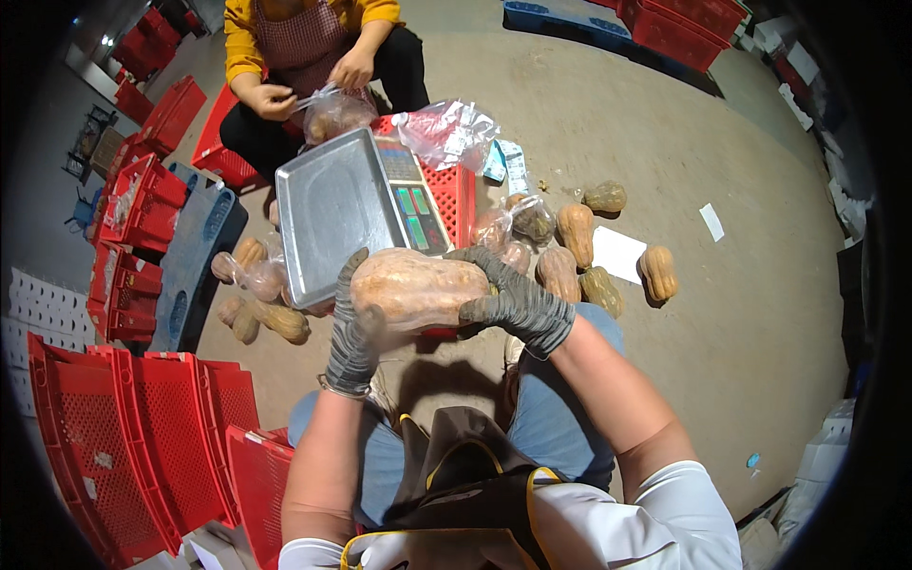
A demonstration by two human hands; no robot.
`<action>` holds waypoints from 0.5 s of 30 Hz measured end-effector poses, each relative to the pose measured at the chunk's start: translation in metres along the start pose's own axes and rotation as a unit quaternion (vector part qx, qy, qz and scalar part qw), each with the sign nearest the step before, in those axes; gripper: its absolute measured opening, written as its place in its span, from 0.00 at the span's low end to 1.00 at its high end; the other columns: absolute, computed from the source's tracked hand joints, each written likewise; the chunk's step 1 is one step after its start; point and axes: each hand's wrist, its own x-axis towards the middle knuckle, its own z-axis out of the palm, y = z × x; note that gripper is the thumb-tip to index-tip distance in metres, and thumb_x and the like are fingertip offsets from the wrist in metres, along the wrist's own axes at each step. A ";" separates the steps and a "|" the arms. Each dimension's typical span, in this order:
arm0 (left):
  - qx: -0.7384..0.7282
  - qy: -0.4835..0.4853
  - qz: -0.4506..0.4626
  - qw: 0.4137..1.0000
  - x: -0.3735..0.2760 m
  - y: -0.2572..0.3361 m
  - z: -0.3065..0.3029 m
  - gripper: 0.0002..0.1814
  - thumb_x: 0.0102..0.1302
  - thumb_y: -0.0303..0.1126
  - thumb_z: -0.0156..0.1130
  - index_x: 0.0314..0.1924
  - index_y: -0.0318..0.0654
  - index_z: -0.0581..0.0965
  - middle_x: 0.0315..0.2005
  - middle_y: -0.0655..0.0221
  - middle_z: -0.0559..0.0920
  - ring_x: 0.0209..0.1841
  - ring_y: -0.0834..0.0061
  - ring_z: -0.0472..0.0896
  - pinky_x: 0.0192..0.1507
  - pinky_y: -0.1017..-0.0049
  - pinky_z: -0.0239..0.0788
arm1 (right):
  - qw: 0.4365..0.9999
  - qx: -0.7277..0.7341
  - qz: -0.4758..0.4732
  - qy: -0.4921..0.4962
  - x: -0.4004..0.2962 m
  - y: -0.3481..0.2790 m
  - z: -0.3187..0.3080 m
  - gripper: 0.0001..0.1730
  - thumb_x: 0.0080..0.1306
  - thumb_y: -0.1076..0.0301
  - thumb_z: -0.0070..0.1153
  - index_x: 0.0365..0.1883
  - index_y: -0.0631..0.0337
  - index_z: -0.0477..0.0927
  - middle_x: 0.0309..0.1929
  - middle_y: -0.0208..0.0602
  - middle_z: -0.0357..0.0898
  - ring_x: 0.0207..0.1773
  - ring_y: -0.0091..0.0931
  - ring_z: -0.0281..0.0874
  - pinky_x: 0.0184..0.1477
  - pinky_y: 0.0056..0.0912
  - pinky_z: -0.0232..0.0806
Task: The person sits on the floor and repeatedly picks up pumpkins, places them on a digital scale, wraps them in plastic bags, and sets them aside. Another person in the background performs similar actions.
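Observation:
Between my two gloved hands is a large tan butternut-type squash, lying sideways. My left hand grips its left end, and my right hand holds the right end. Just beyond it, a digital scale's metal tray stands with its lit display on an upturned-looking red plastic crate. On the floor to the right lie several squashes, some in clear plastic bags. More squashes lie left of the scale, some bagged.
Across the scale, a person in yellow sleeves holds a clear bag of produce. Red crates stand at the lower left, with more on a blue pallet. White paper lies on the floor at right.

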 end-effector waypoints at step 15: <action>-0.195 0.030 -0.068 0.978 -0.006 0.004 -0.034 0.54 0.49 0.68 0.62 0.64 0.34 0.59 0.58 0.58 0.69 0.58 0.65 0.70 0.61 0.66 0.63 | 0.988 -0.094 -0.120 -0.027 0.020 0.033 0.030 0.45 0.45 0.66 0.71 0.60 0.58 0.62 0.60 0.36 0.64 0.62 0.28 0.63 0.63 0.35 0.60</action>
